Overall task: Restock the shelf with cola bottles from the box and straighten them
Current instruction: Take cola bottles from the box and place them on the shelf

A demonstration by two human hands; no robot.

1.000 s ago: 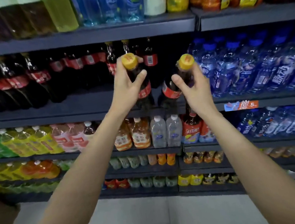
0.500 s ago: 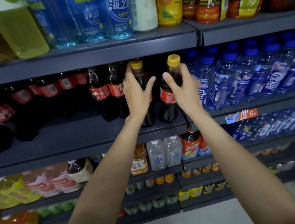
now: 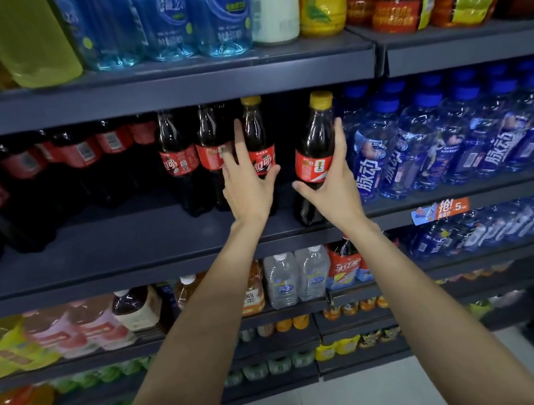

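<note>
Two yellow-capped cola bottles with red labels stand on the dark shelf (image 3: 150, 242). My left hand (image 3: 247, 188) holds the left bottle (image 3: 258, 136) around its label, fingers reaching up its left side, thumb on the right. My right hand (image 3: 332, 178) grips the right bottle (image 3: 315, 140) near the shelf's front edge; this one leans slightly left. More cola bottles (image 3: 181, 159) stand in a row to the left, further back. The box is out of view.
Blue water bottles (image 3: 418, 138) crowd the same shelf right of the colas. The upper shelf (image 3: 178, 79) hangs just above the caps and carries large bottles. Lower shelves hold teas, juices and small waters. The shelf front left of my hands is bare.
Both bottles have come down from mid-air onto the shelf, and my hands have slid from their necks to their labels. The camera has moved closer to the shelf.
</note>
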